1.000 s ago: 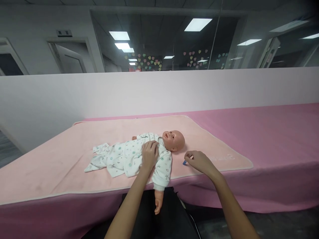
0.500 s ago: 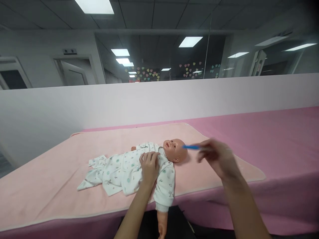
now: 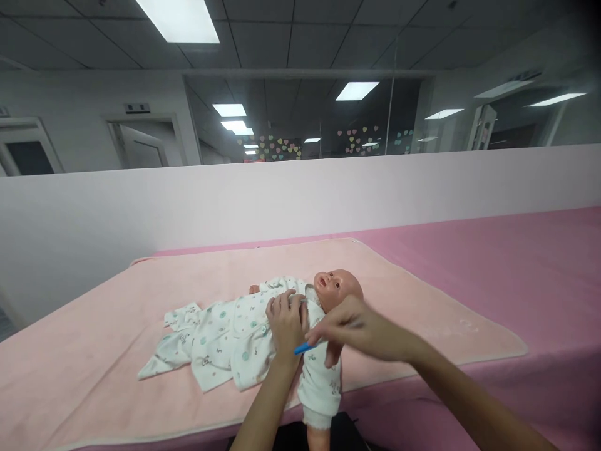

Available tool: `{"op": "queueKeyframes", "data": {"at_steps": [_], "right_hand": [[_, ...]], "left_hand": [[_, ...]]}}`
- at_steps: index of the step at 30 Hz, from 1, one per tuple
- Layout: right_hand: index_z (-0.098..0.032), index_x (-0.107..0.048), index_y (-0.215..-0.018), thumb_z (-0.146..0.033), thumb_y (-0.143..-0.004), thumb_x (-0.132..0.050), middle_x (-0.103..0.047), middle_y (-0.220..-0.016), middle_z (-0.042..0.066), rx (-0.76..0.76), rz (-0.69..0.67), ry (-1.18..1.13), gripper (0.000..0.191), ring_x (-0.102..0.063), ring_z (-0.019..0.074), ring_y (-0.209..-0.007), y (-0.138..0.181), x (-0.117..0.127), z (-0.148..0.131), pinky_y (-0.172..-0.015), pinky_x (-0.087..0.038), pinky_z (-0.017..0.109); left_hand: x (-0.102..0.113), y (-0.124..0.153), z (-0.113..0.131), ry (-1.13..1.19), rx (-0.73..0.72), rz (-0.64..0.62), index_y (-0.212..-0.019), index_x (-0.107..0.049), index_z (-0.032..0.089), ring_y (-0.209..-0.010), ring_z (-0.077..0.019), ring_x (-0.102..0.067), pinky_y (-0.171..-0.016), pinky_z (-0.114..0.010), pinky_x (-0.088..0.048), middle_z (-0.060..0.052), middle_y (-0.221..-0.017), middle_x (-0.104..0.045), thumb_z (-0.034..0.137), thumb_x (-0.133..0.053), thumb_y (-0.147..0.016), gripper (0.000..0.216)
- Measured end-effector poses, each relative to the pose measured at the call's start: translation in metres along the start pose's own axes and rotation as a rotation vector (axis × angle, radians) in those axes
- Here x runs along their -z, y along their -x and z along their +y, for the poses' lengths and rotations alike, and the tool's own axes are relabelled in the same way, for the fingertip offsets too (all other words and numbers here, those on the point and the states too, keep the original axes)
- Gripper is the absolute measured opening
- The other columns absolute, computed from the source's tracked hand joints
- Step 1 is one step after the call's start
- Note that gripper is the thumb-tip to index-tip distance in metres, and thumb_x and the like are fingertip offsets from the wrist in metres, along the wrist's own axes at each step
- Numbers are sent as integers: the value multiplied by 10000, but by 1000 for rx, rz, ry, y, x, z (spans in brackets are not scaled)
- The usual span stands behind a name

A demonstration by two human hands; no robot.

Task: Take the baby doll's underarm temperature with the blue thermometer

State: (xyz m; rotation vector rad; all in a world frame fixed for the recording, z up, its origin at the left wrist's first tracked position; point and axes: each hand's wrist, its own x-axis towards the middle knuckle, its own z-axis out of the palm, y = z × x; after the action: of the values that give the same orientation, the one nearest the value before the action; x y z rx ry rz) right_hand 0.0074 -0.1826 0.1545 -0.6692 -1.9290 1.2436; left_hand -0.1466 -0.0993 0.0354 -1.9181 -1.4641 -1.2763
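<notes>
As the doll [image 3: 233, 327] overhangs the table [image 3: 526, 257], right hand [image 3: 357, 329] grips blue stick [image 3: 304, 346].

My one view comes from the head camera, close to the table [image 3: 526, 269] edge, facing forward and slightly down across it to the partition [image 3: 141, 213], with the ceiling [image 3: 305, 31] above.

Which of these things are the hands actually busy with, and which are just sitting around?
In use:
baby doll in its white printed suit
left hand, resting on the doll's chest
right hand, pinching a thin blue stick beside the doll's shoulder

Just around:
peach blanket under the doll
pink table cover
white partition
heart stickers on the glass behind
</notes>
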Motion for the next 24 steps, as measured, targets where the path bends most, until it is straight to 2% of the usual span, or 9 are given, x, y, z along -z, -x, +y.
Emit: {"op": "queueKeyframes", "data": {"at_steps": [3, 7, 9, 12, 13, 15, 17, 19, 24], "right_hand": [[-180, -694, -753, -559, -771, -488, -671, -599, 41, 3, 177, -110, 431, -607, 126, -452, 1, 5, -7, -441, -486, 220], [-123, -690, -717, -542, -735, -549, -655, -553, 75, -112, 142, -158, 442, -610, 151, -439, 6, 22, -8, -438, -501, 241], [-105, -684, -740, -532, -733, -562, -636, -509, 68, -100, 326, -186, 443, -590, 143, -411, 14, 34, 2, -429, -496, 240], [-120, -677, -759, -548, -723, -564, -630, -507, 56, -78, 740, -127, 443, -603, 156, -459, 33, 43, 40, -486, -520, 262], [-122, -678, -783, -551, -733, -548, -652, -563, 70, -136, 769, -46, 451, -622, 171, -505, 39, 42, 57, -531, -536, 288], [-129, -685, -764, -567, -734, -526, -685, -720, 113, -211, 728, 176, 467, -655, 225, -649, 50, 33, 95, -609, -547, 336], [-176, -692, -813, -522, -789, -469, -661, -987, 115, -155, 671, 439, 412, -630, 249, -884, 57, 21, 130, -771, -518, 357], [-194, -694, -857, -483, -820, -426, -610, -1113, 107, -137, 566, 618, 396, -580, 249, -1009, 61, 12, 155, -862, -477, 359], [-167, -593, -1130, -498, -776, -484, -467, -1294, 121, -241, 440, 836, 497, -408, 274, -1209, 61, 2, 168, -1029, -312, 439]], "left_hand": [[1, 1, -1, 55, -48, -3, -855, -587, 219, -921, -206, -506, -933, -425, -282, -44, -930, -611, 176, -466, -819, 133], [3, 2, -2, 126, -111, -14, -823, -572, 212, -872, -189, -520, -912, -406, -296, -33, -821, -616, 148, -443, -827, 144], [3, 2, -2, 144, -105, -18, -834, -564, 208, -868, -180, -523, -906, -393, -300, -25, -817, -617, 144, -439, -829, 141], [3, 3, -3, 154, -76, -26, -851, -551, 201, -837, -171, -524, -888, -379, -309, -14, -805, -616, 153, -434, -839, 127], [2, 3, -4, 155, -67, -32, -852, -547, 197, -818, -169, -523, -872, -373, -318, -13, -799, -614, 162, -430, -845, 122], [0, 4, -5, 155, -49, -39, -850, -539, 188, -782, -168, -521, -821, -355, -345, -18, -790, -611, 186, -416, -858, 124], [-2, 4, -6, 155, -33, -35, -850, -535, 183, -755, -168, -521, -772, -338, -363, -23, -784, -609, 206, -405, -865, 134], [-3, 5, -7, 154, -24, -28, -852, -536, 183, -746, -169, -525, -755, -333, -368, -25, -780, -610, 213, -402, -867, 138], [-2, 5, -5, 127, -36, -54, -895, -548, 179, -793, -182, -533, -772, -342, -366, -41, -831, -618, 202, -418, -852, 139]]}}
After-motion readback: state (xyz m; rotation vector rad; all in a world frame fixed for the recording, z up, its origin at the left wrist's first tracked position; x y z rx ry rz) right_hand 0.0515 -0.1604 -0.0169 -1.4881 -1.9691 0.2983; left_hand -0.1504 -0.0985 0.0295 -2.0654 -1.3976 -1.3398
